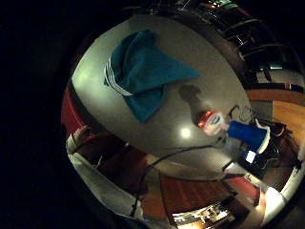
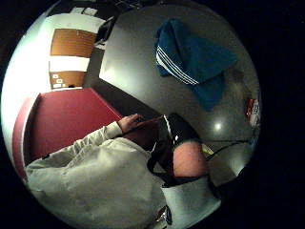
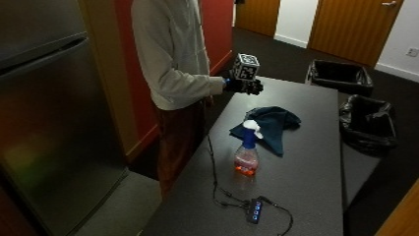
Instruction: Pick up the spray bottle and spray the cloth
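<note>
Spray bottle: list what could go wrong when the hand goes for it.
The spray bottle stands upright, tall and narrow, so a sideways bump from the gloved right hand could tip it. A black cable runs past its base and might snag. The cloth lies just behind the bottle and could get dragged.

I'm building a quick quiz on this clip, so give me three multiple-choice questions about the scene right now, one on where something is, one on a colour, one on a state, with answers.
1. Where is the spray bottle?
A. Standing on the table
B. In the gloved right hand
C. On the floor

2. What colour is the cloth?
A. Red
B. Teal blue with white stripes
C. Yellow

3. What is the gloved right hand doing?
A. Gripping the bottle
B. Pressing on the cloth
C. Raised above the table, holding nothing

Answers: 1 A, the bottle stands upright beside the cloth. 2 B, the palm views show teal cloth with white stripes. 3 C, the outside view shows the hand away from both things.
</note>
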### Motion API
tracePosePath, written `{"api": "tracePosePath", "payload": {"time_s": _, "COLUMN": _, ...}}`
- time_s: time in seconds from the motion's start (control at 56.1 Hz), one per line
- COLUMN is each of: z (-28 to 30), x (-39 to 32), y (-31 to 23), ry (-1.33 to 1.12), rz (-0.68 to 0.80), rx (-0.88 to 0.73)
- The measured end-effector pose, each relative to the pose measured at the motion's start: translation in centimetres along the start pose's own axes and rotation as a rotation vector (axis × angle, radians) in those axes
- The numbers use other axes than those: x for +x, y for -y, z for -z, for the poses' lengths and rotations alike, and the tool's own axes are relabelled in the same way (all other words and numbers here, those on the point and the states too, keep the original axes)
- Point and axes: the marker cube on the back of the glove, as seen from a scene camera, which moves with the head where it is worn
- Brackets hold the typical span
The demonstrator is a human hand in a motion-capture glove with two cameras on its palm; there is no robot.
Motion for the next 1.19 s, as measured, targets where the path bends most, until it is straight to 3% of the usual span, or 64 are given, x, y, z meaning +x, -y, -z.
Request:
{"api": "tracePosePath", "payload": {"time_s": 0.285, "z": -1.5, "x": -2.1, "y": 1.0, "ry": -0.039, "rz": -0.078, "rx": 0.001}}
{"api": "tracePosePath", "payload": {"time_s": 0.606, "z": -1.1, "x": -2.3, "y": -0.3, "ry": 0.016, "rz": -0.158, "rx": 0.144}}
{"api": "tracePosePath", "payload": {"time_s": 1.194, "z": -0.1, "x": 3.4, "y": -8.0, "ry": 0.174, "rz": -0.588, "rx": 0.634}}
